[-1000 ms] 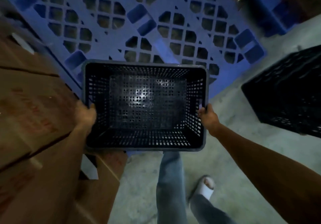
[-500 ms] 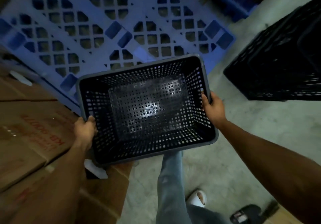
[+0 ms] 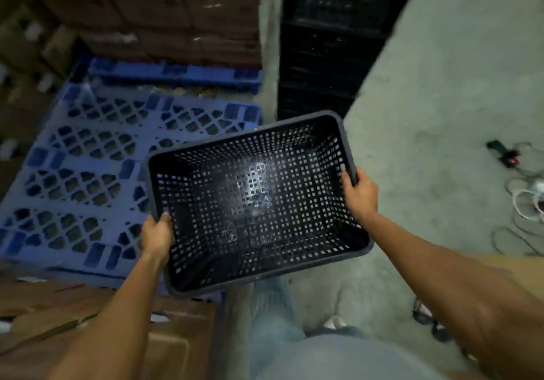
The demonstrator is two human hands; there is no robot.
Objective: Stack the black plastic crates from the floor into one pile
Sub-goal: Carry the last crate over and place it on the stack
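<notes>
I carry an empty black perforated plastic crate (image 3: 253, 200) in mid-air in front of me, tilted with its right end higher. My left hand (image 3: 157, 233) grips its left rim, thumb inside the wall. My right hand (image 3: 359, 192) grips the right rim, fingers curled over the edge. Straight ahead, just beyond the carried crate, stands a tall dark pile of black crates (image 3: 332, 43) on the concrete floor.
A blue plastic pallet (image 3: 88, 173) lies on the floor at left, a second blue pallet (image 3: 176, 74) behind it. Brown cardboard boxes (image 3: 164, 11) stand at the back and near left (image 3: 73, 320). Cables and a small device (image 3: 512, 158) lie on the concrete at right.
I have turned right with the crate: the pallet slid left, the pile of black crates moved from the right edge to straight ahead, and cables came into view.
</notes>
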